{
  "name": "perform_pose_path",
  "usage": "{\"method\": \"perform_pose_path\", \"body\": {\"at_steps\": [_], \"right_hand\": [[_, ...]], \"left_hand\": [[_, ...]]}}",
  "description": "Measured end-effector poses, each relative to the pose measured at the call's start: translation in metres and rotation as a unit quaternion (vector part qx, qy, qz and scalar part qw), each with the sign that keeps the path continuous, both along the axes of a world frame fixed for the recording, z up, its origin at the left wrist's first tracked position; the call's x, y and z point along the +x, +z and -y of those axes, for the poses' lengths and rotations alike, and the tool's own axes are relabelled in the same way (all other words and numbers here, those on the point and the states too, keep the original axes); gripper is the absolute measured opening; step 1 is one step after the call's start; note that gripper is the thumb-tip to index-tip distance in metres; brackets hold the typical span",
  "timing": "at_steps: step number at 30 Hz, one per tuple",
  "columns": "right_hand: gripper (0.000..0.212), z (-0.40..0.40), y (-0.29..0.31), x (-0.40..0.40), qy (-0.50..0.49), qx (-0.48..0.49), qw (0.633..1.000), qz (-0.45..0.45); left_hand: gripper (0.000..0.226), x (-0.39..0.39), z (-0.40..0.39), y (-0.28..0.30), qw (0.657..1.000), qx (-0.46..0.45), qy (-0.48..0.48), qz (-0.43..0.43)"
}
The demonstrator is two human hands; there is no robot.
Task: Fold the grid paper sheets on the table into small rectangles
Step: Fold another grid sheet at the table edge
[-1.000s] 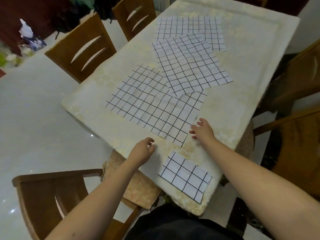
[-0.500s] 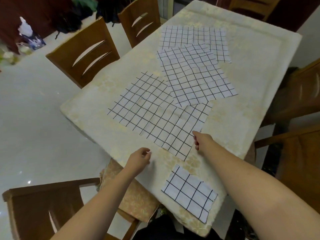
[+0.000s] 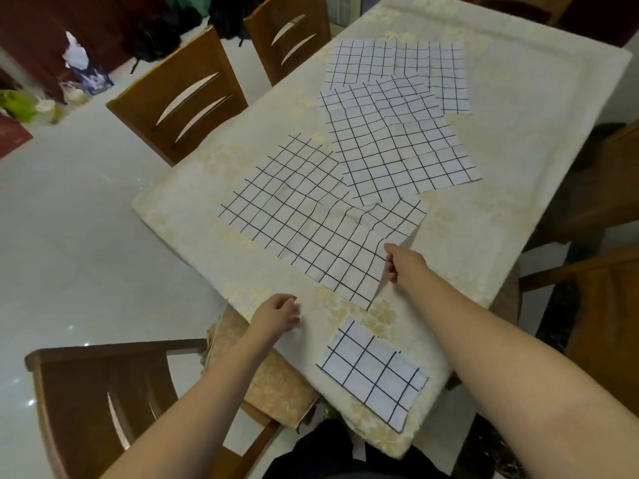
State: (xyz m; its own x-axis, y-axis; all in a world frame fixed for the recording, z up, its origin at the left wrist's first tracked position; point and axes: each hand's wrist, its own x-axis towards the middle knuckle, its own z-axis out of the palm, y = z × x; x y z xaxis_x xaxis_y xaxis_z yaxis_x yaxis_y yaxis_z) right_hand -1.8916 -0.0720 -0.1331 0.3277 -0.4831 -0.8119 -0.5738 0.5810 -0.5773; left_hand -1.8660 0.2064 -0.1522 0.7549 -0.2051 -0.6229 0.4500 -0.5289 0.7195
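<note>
Three unfolded grid paper sheets lie overlapping on the table [image 3: 518, 108]: the nearest sheet [image 3: 304, 223], a middle sheet [image 3: 390, 146] and a far sheet [image 3: 397, 63]. A small folded grid rectangle [image 3: 371, 373] rests near the table's front corner. My right hand [image 3: 403, 262] pinches the nearest sheet's right edge, which is lifted a little off the table. My left hand [image 3: 276, 314] hovers with loosely curled fingers at the table's near-left edge, holding nothing, a short way from that sheet's near corner.
Wooden chairs stand around the table: two at the left [image 3: 179, 98], one at the front left [image 3: 100, 402], others at the right [image 3: 605, 305]. A patterned cushion [image 3: 273, 378] sits under the table's corner. Bags and clutter lie on the floor at the far left [image 3: 83, 74].
My right hand has closed on the nearest sheet's right edge and lifted it slightly. My left hand has stayed near the table edge, drifting a little left.
</note>
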Motion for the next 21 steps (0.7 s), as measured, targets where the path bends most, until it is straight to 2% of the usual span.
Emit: {"method": "perform_pose_path", "body": {"at_steps": [6, 10, 12, 14, 15, 17, 18, 19, 21], "right_hand": [[0.012, -0.009, 0.033, -0.034, -0.021, 0.112, 0.981, 0.154], [0.020, -0.015, 0.058, -0.069, -0.050, 0.154, 0.962, 0.220], [0.024, -0.017, 0.062, -0.092, -0.029, 0.150, 0.960, 0.233], [0.022, -0.018, 0.060, -0.116, 0.036, 0.129, 0.971, 0.198], [0.019, -0.018, 0.059, -0.127, 0.090, 0.108, 0.977, 0.160], [0.018, -0.014, 0.059, -0.147, 0.228, 0.069, 0.968, 0.074], [0.026, -0.010, 0.061, -0.155, 0.299, 0.055, 0.952, 0.030], [0.035, -0.004, 0.062, -0.161, 0.357, 0.041, 0.933, -0.012], [0.048, 0.011, 0.061, -0.167, 0.416, 0.006, 0.905, -0.090]], "left_hand": [[0.028, 0.000, 0.029, 0.003, 0.983, -0.114, 0.116, -0.081], [0.044, 0.007, 0.043, -0.002, 0.952, -0.191, 0.175, -0.165], [0.042, 0.009, 0.048, 0.000, 0.930, -0.237, 0.199, -0.197], [0.033, 0.011, 0.054, 0.003, 0.914, -0.264, 0.231, -0.203], [0.033, 0.012, 0.055, 0.000, 0.918, -0.255, 0.235, -0.194], [0.040, 0.014, 0.053, -0.005, 0.960, -0.145, 0.192, -0.140], [0.049, 0.016, 0.049, -0.008, 0.980, -0.081, 0.146, -0.104], [0.052, 0.017, 0.043, -0.009, 0.992, -0.025, 0.098, -0.072], [0.053, 0.018, 0.031, -0.011, 0.998, 0.024, 0.042, -0.040]]}}
